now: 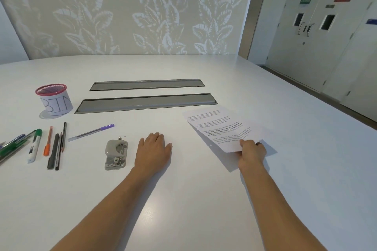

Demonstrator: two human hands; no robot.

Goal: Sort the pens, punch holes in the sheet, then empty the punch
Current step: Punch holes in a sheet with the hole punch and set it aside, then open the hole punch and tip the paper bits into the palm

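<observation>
Right hand (251, 150) pinches the printed sheet (221, 127) at its near edge; left hand (154, 149) lies flat, released. Best to lay the sheet down gently, far edge first.

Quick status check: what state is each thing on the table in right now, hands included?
Sheet: lifted at its near edge, one hole visible.
Right hand: pinches the sheet's near edge.
Left hand: flat on the table, holding nothing.
Hole punch: on the table, untouched.
Purple pen: capped, lying apart from the others.
Bin: upright; contents not visible.
</observation>
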